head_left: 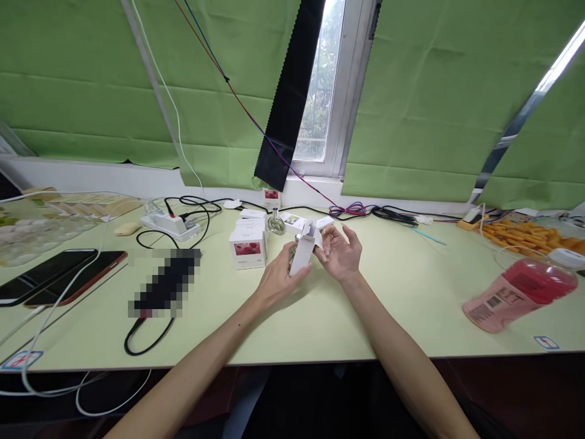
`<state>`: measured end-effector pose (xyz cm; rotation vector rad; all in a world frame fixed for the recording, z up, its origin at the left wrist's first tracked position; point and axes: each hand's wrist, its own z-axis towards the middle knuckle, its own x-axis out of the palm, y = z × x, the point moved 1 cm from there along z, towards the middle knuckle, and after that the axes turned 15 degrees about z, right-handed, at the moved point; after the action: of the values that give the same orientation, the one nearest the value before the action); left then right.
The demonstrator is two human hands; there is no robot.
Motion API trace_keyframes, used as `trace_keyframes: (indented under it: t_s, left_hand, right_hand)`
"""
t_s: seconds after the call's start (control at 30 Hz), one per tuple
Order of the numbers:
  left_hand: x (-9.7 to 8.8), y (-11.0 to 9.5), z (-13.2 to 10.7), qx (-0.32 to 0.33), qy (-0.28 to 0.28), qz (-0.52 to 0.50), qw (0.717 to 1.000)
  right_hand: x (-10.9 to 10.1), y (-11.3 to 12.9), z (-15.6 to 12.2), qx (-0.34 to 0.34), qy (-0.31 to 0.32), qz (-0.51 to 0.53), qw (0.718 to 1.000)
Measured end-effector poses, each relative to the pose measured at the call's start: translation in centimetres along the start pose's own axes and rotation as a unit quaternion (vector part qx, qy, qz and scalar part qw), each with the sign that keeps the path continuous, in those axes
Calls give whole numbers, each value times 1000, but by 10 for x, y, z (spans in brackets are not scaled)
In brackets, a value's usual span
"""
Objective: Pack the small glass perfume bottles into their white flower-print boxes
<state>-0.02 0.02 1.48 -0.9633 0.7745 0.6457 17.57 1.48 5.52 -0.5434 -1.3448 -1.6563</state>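
Note:
My left hand (278,278) grips a small white carton (303,249) by its lower end, holding it tilted above the pale green table (356,323). The carton's top flaps stand open. My right hand (340,251) is at the carton's open end, fingers partly curled, touching the flaps. Whether something is between its fingers is hidden. Just behind stand more small white boxes (248,246), one with a red picture on its front, and a small glass bottle (276,223).
Two phones (59,275) lie at the left beside a white power strip (170,224) and tangled black and white cables. A pixelated dark object lies left of centre. A pink bottle (521,294) lies on its side at the right; orange pieces (525,235) are behind it.

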Motion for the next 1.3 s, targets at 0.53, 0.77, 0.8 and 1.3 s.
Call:
trace_keyframes:
  t_s: [0.53, 0.77, 0.8, 1.3]
  left_hand:
    - [3, 4, 1, 15, -71, -55, 996]
    - [2, 6, 3, 11, -124, -27, 992]
    - [1, 6, 3, 11, -125, -23, 992]
    - [-5, 6, 2, -23, -160, -107, 981]
  right_hand:
    - [4, 3, -3, 8, -31, 9, 999]
    - [3, 0, 0, -74, -66, -13, 995]
    - [2, -1, 0, -87, -81, -13, 993]
    - [-14, -11, 7, -220, -171, -173, 945]
